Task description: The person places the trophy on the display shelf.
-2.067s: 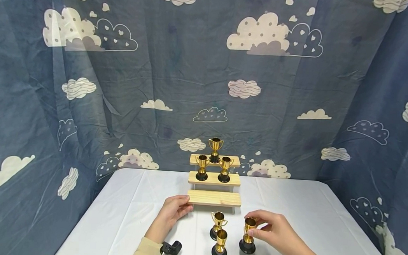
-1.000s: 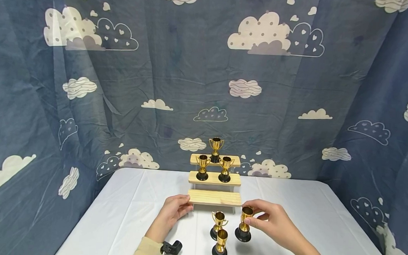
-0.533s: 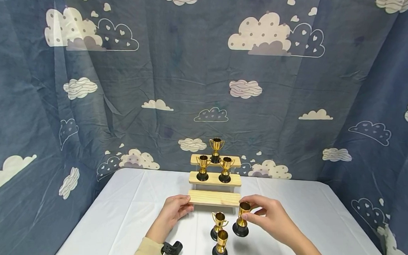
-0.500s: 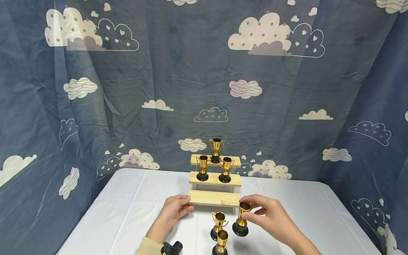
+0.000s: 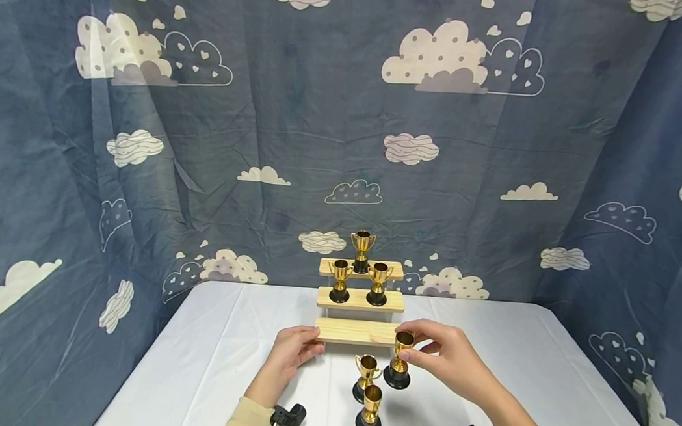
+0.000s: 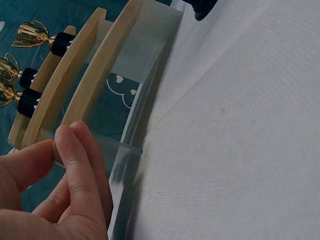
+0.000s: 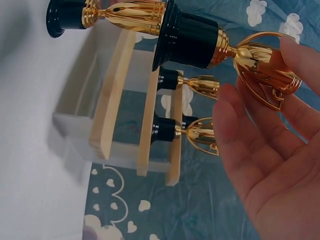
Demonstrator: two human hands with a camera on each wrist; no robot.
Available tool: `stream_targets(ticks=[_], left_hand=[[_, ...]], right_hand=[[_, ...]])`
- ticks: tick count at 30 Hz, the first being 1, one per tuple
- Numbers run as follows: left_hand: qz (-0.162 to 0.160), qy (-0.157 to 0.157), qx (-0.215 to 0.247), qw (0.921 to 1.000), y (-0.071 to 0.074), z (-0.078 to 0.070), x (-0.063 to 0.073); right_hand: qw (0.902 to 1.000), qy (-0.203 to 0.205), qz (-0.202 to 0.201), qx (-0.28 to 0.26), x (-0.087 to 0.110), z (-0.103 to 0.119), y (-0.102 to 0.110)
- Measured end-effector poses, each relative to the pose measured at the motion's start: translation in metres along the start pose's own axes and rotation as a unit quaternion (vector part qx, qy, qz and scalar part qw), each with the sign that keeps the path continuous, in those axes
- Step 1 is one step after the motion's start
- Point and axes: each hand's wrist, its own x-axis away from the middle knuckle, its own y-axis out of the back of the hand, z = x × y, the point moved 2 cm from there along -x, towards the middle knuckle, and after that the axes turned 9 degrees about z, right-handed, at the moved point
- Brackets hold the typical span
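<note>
My right hand [image 5: 451, 363] pinches a small gold trophy cup [image 7: 265, 65] with a black base, held upright above the table in front of the stand's right end. With thumb and fingers my left hand [image 5: 288, 359] grips the left end of the lowest wooden step [image 5: 357, 332], as the left wrist view shows close up. Two more trophies, a rear one [image 5: 367, 375] and a front one [image 5: 370, 410], stand on the table between my hands. On the stand, one trophy [image 5: 362, 250] occupies the top step, and a left one [image 5: 340, 281] and a right one [image 5: 378, 284] share the middle step.
Clear side panels [image 7: 80, 125] support the three-step stand at the back of the white-covered table [image 5: 222, 342]. Behind it hangs a dark blue cloud-print curtain [image 5: 300, 119], which also closes off both sides. Black wrist cameras [image 5: 289, 416] sit on both wrists.
My right hand has carried its trophy left and away from me, toward the stand's lowest step. The left hand keeps its hold, and the other trophies have not moved.
</note>
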Motion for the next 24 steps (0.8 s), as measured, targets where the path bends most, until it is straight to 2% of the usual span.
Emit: stream_targets(ticks=[13,24], left_hand=[[-0.018,-0.013,-0.009,0.9997,0.0004,0.0001,-0.0027],[-0.038,-0.019,0.005,0.9991,0.0009,0.0012,-0.0028]], right_hand=[[0.9999,-0.009,0.007,-0.004,-0.007,0.0019,-0.0028],[0.9998,-0.007,0.014,-0.015,-0.0106,0.0007,-0.0053]])
